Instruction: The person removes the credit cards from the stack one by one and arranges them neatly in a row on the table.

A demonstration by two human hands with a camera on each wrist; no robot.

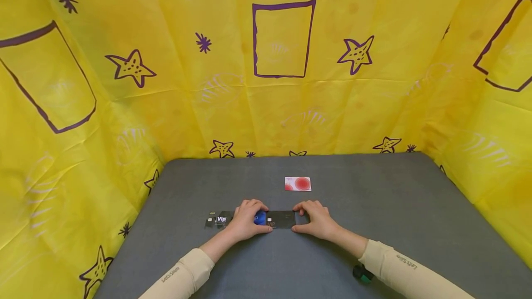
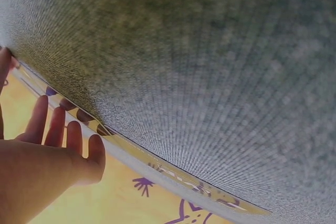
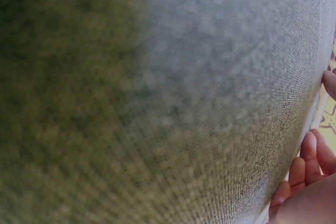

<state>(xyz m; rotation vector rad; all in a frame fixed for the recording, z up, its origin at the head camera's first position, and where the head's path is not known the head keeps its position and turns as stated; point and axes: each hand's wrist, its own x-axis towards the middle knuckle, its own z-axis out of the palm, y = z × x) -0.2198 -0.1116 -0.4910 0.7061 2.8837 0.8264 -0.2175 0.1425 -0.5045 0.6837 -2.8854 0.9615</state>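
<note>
A row of overlapping cards lies flat on the grey table. At its right end is a black VIP card [image 1: 283, 219]. My left hand [image 1: 246, 220] arches over the row, index finger at the top edge and thumb at the bottom edge of the black card's left end. The right hand [image 1: 317, 220] pinches that card's right end the same way. Under the left hand, a blue card [image 1: 260, 218] is partly covered. Further left show a dark card with white "Vip" lettering [image 1: 221, 219] and another dark card [image 1: 209, 220]. In the wrist views, the left fingers [image 2: 73, 135] and right fingers [image 3: 296, 170] stay close to the tabletop.
A white card with red circles [image 1: 298, 184] lies apart, behind the row. A dark round object with a green part [image 1: 363, 274] is beside the right sleeve. Yellow patterned cloth [image 1: 282, 119] encloses the back and sides of the table [image 1: 274, 262].
</note>
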